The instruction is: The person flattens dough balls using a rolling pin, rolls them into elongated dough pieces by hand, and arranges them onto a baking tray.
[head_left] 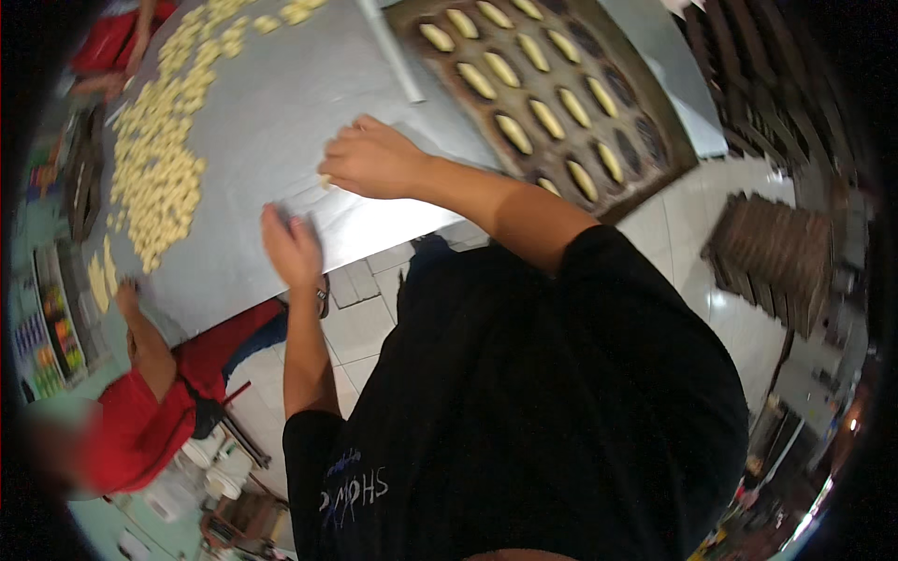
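Observation:
My right hand [374, 159] is curled low over the metal tabletop [253, 122], its fingers closed. A small pale dough piece [325, 180] shows at its fingertips. Just nearer to me on the left, my left hand [292, 245] hovers by the table's front edge, fingers stretched out and thumb apart, with nothing seen in it. Many small cut dough pieces [154, 206] are spread along the table's left side. To the right lies a dark baking tray [645, 112] with rows of long dough pieces [545, 119] in its oval hollows.
A long pale bar [398, 56] lies beside the tray. At left, a co-worker in red [140, 421] reaches to dough strips [101, 280]; another person's arm [140, 37] shows at the far left. Stacked dark trays [776, 262] stand on the floor at right.

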{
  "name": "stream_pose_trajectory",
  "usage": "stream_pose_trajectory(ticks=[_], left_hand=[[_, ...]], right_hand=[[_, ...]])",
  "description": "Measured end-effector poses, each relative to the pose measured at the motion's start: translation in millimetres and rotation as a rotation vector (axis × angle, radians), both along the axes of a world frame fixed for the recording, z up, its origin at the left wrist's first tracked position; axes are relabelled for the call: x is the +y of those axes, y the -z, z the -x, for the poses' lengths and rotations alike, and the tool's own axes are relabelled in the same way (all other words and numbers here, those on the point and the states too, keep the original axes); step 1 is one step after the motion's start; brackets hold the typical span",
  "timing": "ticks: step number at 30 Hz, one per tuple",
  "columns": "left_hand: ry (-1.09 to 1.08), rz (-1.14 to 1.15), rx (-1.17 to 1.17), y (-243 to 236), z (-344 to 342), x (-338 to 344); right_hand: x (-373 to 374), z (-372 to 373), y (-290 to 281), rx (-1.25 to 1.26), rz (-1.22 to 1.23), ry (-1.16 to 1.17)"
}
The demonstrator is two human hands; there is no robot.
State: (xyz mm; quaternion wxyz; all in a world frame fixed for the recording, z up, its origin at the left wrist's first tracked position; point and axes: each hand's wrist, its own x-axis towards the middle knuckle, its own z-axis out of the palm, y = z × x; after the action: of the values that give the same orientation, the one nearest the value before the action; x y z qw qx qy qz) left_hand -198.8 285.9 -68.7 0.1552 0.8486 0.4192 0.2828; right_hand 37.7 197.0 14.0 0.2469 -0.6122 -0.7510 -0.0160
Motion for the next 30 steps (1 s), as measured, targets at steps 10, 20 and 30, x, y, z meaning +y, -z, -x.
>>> stream_pose_trajectory(ticks=[10,20,30], left_hand=[[-0.066,-0.082,0.103,-4,-4,-10],[-0.181,-0.071,0.250,8,-9,-19],[-0.116,-0.130,0.340,-6,-10,-29]], right_hand=[[-363,-150,-16,0.060,0.410,0.979],[-299,-204,-9,0.190,0.744,1.101],[-284,-184,-17,-0.177,0.641,1.139]])
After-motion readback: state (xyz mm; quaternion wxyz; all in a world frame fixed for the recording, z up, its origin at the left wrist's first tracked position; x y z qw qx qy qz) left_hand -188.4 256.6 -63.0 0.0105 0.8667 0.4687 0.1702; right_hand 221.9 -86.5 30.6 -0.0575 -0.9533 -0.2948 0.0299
